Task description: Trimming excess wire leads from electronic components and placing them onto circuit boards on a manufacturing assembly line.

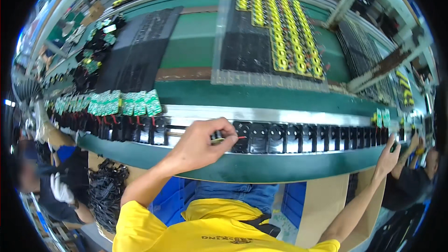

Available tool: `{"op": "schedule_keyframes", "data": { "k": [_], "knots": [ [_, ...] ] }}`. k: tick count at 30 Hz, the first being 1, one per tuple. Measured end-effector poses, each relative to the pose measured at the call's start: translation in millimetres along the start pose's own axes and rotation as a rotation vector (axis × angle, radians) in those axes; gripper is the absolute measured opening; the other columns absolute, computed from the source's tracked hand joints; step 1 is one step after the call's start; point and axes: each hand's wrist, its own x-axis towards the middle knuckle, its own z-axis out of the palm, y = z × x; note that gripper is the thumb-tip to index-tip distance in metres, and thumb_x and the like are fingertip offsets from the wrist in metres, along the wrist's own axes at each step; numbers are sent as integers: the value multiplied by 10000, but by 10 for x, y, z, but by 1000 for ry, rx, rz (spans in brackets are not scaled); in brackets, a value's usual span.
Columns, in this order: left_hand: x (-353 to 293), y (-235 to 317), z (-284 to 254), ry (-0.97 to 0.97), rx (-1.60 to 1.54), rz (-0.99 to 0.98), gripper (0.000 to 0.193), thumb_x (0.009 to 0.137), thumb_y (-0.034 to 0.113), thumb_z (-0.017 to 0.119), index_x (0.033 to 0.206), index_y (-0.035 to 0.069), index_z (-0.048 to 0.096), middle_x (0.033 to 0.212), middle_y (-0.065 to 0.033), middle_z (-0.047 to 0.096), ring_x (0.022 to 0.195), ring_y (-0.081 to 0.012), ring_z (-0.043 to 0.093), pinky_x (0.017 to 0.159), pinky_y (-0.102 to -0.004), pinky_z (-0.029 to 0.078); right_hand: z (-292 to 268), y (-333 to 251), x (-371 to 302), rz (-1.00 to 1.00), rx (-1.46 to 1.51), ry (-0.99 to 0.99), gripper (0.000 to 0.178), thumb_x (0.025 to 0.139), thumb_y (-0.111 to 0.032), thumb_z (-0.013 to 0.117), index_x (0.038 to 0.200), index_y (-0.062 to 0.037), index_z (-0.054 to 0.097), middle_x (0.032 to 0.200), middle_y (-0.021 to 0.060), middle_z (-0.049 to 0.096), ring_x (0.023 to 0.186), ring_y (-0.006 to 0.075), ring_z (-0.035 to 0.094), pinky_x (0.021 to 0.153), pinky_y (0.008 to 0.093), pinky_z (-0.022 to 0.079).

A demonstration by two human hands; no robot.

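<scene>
My left hand (pixel 201 143) is closed in a pinch over the row of black plastic cases (pixel 278 138) along the front of the bench. Between its fingertips is a small circuit part (pixel 217 139), yellowish and black, mostly covered by the fingers. A short red wire (pixel 241 137) sticks out of it toward the nearest case. Far to the right, my right hand (pixel 387 157) is at the end of the row, its fingers bent. What they hold, if anything, is too small to make out. Small green circuit boards (pixel 382 117) stand just beyond it.
More green circuit boards (pixel 106 103) with red wires line the left of the row. A tray of yellow-and-black parts (pixel 297 42) and a dark mat (pixel 135 46) lie behind. Black cables (pixel 108 189) are piled at lower left. A gloved co-worker's hand (pixel 60 189) shows at left.
</scene>
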Motion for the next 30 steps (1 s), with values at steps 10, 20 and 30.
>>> {"op": "schedule_keyframes", "data": {
  "k": [10,20,30],
  "knots": [
    [376,210,-325,-160,222,121,36,946,-21,789,967,-5,764,930,-45,792,821,-164,670,800,-297,536,-875,-2257,-2527,-919,698,-563,567,857,-251,979,1400,-143,853,1070,50,753,803,181,595,732,325,538],
    [422,161,-281,-131,369,169,40,930,-26,777,959,-22,749,932,-72,756,816,-194,638,796,-319,522,-507,-2572,-3133,-1081,347,-489,223,897,-253,914,1112,-201,882,1178,54,595,960,233,560,809,383,487],
    [466,82,-264,-121,251,206,52,875,-14,774,919,-34,754,895,-96,760,711,-233,611,686,-370,517,-470,-2600,-3158,-1032,377,-513,205,893,-204,896,1097,-184,886,1189,57,607,973,247,567,832,393,484]
  ]
}}
